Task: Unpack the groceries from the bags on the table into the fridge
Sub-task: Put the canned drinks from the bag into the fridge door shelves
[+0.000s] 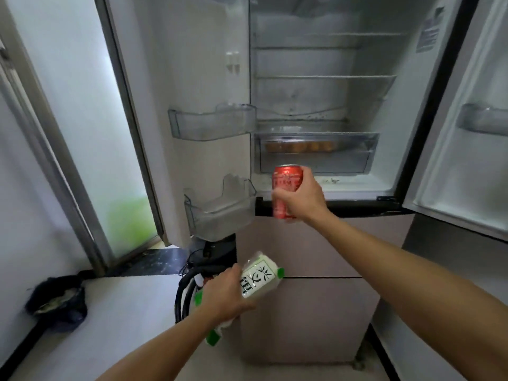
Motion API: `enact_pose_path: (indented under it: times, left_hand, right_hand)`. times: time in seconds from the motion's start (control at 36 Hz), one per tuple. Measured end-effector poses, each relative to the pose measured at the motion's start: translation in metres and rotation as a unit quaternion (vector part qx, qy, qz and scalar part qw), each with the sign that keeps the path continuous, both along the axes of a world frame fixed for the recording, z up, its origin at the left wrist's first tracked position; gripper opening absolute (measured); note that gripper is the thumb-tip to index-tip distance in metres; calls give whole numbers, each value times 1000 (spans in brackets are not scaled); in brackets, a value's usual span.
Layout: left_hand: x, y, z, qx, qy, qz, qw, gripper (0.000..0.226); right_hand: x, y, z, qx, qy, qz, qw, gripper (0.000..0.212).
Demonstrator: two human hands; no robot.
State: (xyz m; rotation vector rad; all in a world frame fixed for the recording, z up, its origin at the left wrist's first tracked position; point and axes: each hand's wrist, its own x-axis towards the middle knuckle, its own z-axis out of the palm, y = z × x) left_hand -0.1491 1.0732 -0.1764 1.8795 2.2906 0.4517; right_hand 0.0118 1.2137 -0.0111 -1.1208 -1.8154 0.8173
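I stand before the fridge (316, 89) with both upper doors swung wide. My right hand (303, 200) grips a red drink can (286, 180), held upright just in front of the fridge's bottom ledge, below the clear drawer (316, 160). Lower down, my left hand (224, 294) holds a white and green packet (259, 279) with black characters, tilted, in front of the lower freezer drawers. The bags and table are out of view.
The left door carries two clear bins, an upper bin (211, 123) and a lower bin (220, 213). Orange items lie in the clear drawer. Black cables (187, 290) coil on the floor left of the fridge; a dark bundle (57, 301) lies by the wall.
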Motion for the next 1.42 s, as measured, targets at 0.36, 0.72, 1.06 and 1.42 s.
enact_pose_path:
  times: [0.36,0.72,1.06,1.42]
  left_hand:
    - [-73,-2,3,-24,17,81,996,63]
    - [-92,-8,-15,-31,11,69,997,66]
    - [-57,-1,-22,-64,17,48,997,71]
    - [41,101,21,21,-88,101,991,66]
  right_hand:
    - [-129,46,11,20,-24,51,998,91]
    - [-159,52,0,172,-303,65,935,67]
    - [-143,48,6,245,-366,58,896,63]
    - [23,154,31,273,-329,21,904,51]
